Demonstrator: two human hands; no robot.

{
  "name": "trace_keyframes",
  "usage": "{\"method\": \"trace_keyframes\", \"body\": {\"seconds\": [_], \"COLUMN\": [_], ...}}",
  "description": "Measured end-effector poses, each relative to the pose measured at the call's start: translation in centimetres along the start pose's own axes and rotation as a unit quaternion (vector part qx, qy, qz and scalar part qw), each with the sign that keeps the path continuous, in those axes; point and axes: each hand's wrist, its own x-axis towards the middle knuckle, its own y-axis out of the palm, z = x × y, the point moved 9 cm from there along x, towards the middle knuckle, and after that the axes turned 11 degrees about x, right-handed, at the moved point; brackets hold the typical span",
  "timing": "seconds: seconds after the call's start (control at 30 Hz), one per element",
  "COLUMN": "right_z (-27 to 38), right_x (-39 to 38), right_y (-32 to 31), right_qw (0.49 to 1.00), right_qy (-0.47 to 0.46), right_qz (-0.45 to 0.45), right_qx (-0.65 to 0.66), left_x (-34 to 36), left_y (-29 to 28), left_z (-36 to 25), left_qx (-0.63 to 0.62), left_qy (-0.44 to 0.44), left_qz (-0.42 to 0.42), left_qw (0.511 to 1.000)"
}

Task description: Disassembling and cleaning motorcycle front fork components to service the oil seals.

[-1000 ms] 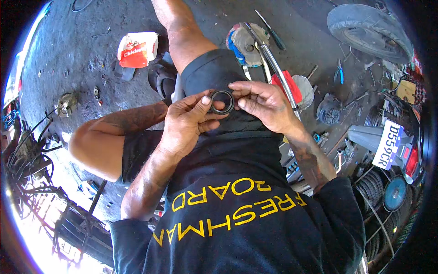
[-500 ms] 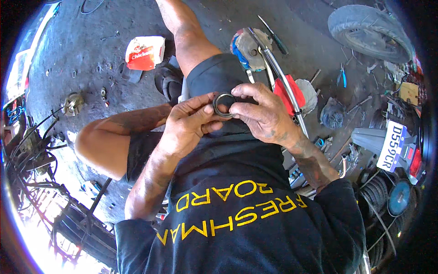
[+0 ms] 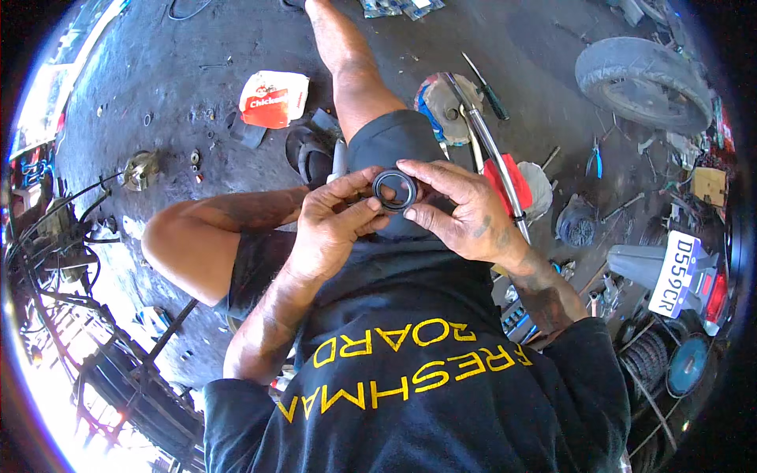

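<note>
Fingers and thumb of the left hand (image 3: 325, 225) pinch the near-left rim of a small black ring (image 3: 396, 209), clamped on it with almost no gap beyond the ring's own thickness. On the opposite side, the right hand (image 3: 467, 211) has its forefinger and thumb spread apart, about as wide as the ring, their tips by its upper and lower right edge; whether they press on it cannot be told. Its other fingers are partly hidden behind. The ring is between the two hands, over the person's black shorts (image 3: 398, 146), its round opening facing up toward the viewer, with some skin showing through the hole. The step in hand looks like turning the ring about and checking its edge; a further turn would call for one firm pinch while the opposite fingertips shift along the rim. Beyond the right hand, a shiny metal tube (image 3: 498, 154) lies slanting across a red object (image 3: 497, 183), with a screwdriver (image 3: 492, 99) near its far end. Farther right are blue-handled pliers (image 3: 597, 162) and a wheel with a tyre (image 3: 597, 79). On the left, a red and white paper bag (image 3: 272, 101) lies on the dark floor (image 3: 185, 87).
</note>
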Motion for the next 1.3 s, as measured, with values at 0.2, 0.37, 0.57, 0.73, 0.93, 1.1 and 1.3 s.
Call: {"method": "trace_keyframes", "body": {"seconds": [0.2,0.37,0.57,0.73,0.93,1.1,1.3], "right_z": [-2.5,-4.4,-6.0,-10.9,-3.1,1.9,-18.3], "right_x": [2.4,3.9,2.7,-2.4,-3.8,-2.1,-11.7], "right_y": [0.3,-2.1,-1.7,-10.2,-9.2,-2.9,-17.5], "right_qw": [0.987,0.971,0.970,0.899,0.957,0.982,0.904], "right_qy": [0.092,0.098,0.142,0.171,0.066,-0.111,0.064], "right_qz": [-0.017,-0.113,-0.095,-0.269,-0.234,-0.151,-0.399], "right_qx": [0.133,0.185,0.171,0.301,0.159,-0.021,-0.141], "left_x": [0.7,-0.9,-1.9,-0.8,-0.6,2.1,0.5], "left_y": [-1.1,-7.5,-5.1,-4.7,-0.5,2.6,3.4], "left_z": [-3.2,-6.2,-2.2,-2.1,-6.3,-1.0,-1.5], "left_qx": [0.250,0.443,0.591,0.621,0.338,0.104,-0.161], "left_qy": [0.060,0.091,0.130,0.147,0.157,-0.053,-0.071], "left_qz": [-0.028,-0.079,0.017,0.027,-0.040,0.092,0.154], "left_qw": [0.966,0.889,0.796,0.769,0.927,0.989,0.972]}}
